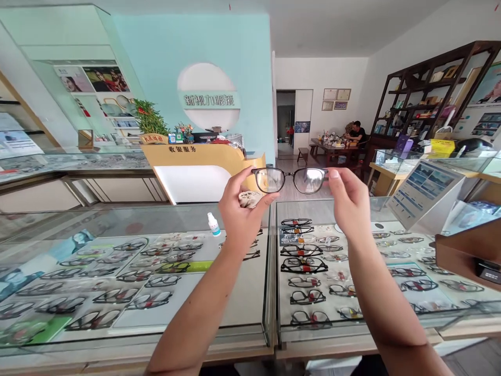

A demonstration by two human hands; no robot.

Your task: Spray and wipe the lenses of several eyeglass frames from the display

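A pair of dark-framed eyeglasses point(289, 174) is held up in front of me, above the glass display cases. My left hand point(243, 209) grips the frame at its left side and also has a folded beige cloth point(249, 199) against the palm. The temple on the other side is pinched between the thumb and fingers of my right hand point(349, 196). A small white spray bottle point(213, 224) with a blue label stands upright on the glass top, left of my left hand.
Two glass display cases point(270, 292) below my arms contain rows of eyeglasses point(304, 266). An angled information board point(425, 193) and a brown box point(469, 250) stand at the right. Beyond are a yellow and white counter point(195, 172) and a person point(355, 134) seated at a table.
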